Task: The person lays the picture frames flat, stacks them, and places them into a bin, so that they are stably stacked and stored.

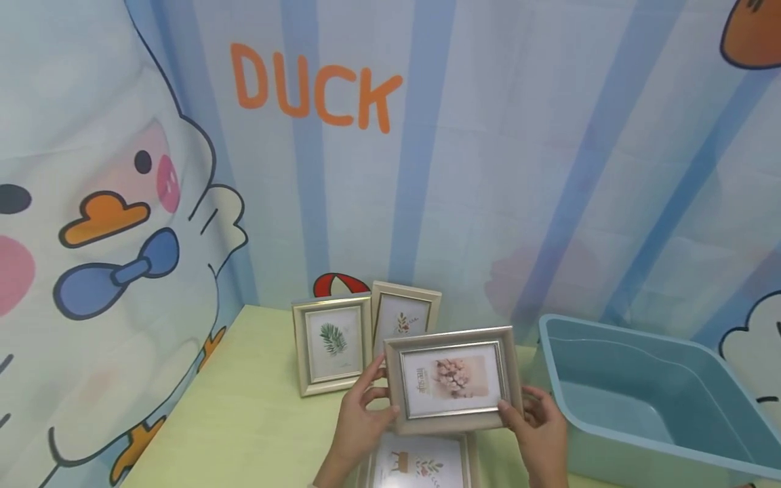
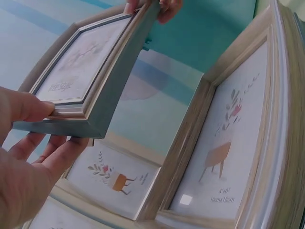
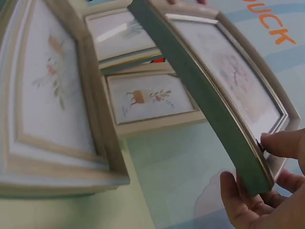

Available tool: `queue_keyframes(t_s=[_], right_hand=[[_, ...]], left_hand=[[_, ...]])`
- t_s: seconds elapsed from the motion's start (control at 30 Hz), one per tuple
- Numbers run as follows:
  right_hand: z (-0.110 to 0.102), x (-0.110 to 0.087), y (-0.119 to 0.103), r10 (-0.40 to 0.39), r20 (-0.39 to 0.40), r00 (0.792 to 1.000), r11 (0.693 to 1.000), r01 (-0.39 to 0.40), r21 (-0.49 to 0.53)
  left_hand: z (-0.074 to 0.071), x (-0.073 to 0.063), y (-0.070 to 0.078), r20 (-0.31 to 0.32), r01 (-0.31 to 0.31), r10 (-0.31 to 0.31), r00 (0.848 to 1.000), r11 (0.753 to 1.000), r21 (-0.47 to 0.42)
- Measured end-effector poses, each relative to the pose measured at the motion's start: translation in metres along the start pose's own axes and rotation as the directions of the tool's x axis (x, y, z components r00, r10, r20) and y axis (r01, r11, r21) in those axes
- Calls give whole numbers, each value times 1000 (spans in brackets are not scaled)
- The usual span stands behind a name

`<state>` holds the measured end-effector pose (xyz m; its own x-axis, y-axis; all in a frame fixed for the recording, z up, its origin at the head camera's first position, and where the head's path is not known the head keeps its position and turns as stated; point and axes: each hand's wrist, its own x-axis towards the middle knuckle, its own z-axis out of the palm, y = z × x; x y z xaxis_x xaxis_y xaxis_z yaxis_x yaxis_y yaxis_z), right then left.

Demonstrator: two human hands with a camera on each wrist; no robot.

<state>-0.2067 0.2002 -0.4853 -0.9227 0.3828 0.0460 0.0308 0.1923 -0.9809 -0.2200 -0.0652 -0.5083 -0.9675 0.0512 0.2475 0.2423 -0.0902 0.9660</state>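
Note:
Between both hands a beige-silver picture frame (image 1: 454, 379) with a pink flower print is held sideways and tilted up. My left hand (image 1: 365, 410) grips its left edge, thumb on the front and fingers behind, as the left wrist view shows. At the opposite edge my right hand (image 1: 539, 423) pinches the lower corner, thumb (image 3: 281, 143) on the front border. Below, partly hidden by the held frame, lies a wooden-looking frame (image 1: 424, 461) with a plant-and-stool print; in the wrist views it tops a stack of frames.
A frame with a green leaf print (image 1: 332, 346) stands upright at the back left of the light green table (image 1: 244, 407). Beside it another plant-print frame (image 1: 405, 313) stands, partly covered. A teal plastic bin (image 1: 616, 434) sits right of my right hand. A duck-print cloth (image 1: 488, 169) hangs behind.

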Motion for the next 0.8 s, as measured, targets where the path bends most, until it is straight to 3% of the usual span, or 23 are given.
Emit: queue_keyframes(t_s=[0.1,0.17,0.5,0.67,0.8], right_hand=[[-3,-1,4,-54,5,999,977,54,-207],[-4,-2,6,-83,22,996,958,86,-274],[-5,0,-1,-221,59,973,921,229,-315],[-8,0,-2,-178,72,981,916,192,-351],[-9,2,-6,-85,131,988,938,124,-323]], left_hand=[[-2,-3,0,12,-10,9,1000,999,40],[-3,-5,1,19,-21,20,1000,998,56],[-1,-14,8,68,-112,103,992,983,148],[-1,-14,7,81,-140,126,989,969,203],[-2,-16,7,66,-191,180,981,947,258]])
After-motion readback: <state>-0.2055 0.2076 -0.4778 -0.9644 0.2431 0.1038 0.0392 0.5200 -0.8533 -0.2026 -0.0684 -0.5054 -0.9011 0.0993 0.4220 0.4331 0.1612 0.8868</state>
